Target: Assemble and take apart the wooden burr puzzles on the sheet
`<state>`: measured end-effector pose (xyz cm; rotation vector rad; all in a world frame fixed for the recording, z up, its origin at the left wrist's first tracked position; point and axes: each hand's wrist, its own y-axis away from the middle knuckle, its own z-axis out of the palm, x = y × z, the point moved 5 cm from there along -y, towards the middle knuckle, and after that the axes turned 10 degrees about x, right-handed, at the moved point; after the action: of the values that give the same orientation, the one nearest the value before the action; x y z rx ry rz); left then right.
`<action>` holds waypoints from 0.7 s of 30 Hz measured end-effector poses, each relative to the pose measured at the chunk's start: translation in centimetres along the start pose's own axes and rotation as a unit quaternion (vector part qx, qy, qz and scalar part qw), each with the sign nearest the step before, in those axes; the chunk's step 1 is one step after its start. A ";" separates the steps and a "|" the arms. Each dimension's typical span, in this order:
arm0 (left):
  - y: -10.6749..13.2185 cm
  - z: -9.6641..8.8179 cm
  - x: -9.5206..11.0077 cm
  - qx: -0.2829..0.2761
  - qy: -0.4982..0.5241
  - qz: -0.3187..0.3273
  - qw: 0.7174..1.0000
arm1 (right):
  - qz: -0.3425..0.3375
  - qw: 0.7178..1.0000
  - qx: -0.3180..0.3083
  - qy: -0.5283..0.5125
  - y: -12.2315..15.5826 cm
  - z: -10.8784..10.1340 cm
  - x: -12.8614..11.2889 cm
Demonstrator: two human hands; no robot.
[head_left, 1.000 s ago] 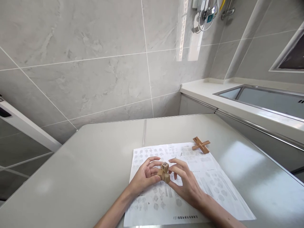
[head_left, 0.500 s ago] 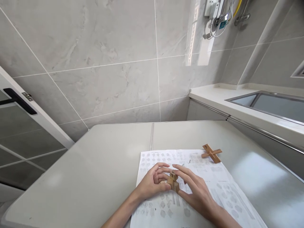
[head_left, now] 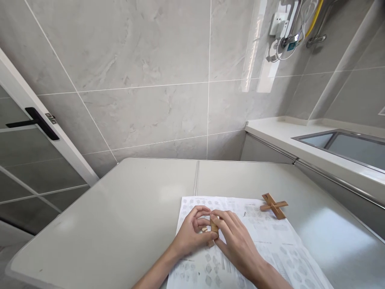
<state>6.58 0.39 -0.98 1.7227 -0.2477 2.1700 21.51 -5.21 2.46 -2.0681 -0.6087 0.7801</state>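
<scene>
Low over a printed paper sheet (head_left: pixel 258 257), both hands meet around small wooden puzzle pieces (head_left: pixel 214 228). My left hand (head_left: pixel 194 230) has its thumb pressed against the pieces from the left, fingers curled behind them. My right hand (head_left: pixel 236 237) grips the upright piece from the right with thumb and fingertips. A lighter wooden bit shows under the left thumb, partly covered by the fingers; how the pieces join is hidden. Farther right, two crossed wooden pieces (head_left: pixel 274 206), one marked with a dark character, lie at the sheet's upper right edge.
The sheet lies on a pale folding table (head_left: pixel 120 224) with a centre seam. Behind stands a grey tiled wall (head_left: pixel 144 112). A counter with a sink (head_left: pixel 345 146) is at the right, a door with a black handle (head_left: pixel 40 122) at the left.
The wooden pieces between my hands have been turned, and my right fingers have closed in over them. The view has shifted slightly, moving the scene a little down and right.
</scene>
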 end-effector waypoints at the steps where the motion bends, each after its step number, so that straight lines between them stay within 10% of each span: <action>1: 0.0 0.0 0.1 -0.003 0.015 -0.003 1.000 | 0.010 1.000 -0.004 -0.015 -0.3 0.2 -0.1; 12: 0.6 0.9 0.5 -0.125 0.087 -0.062 0.986 | 0.136 0.973 -0.032 -0.185 0.4 1.8 1.3; 21: 0.0 1.4 -0.1 -0.078 -0.024 -0.023 0.996 | 0.185 0.974 0.021 -0.127 1.6 2.5 2.9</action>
<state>7.89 -0.15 -0.69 1.6792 -0.3746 2.0210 21.99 -2.84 -0.95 -2.0858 -0.3382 1.2749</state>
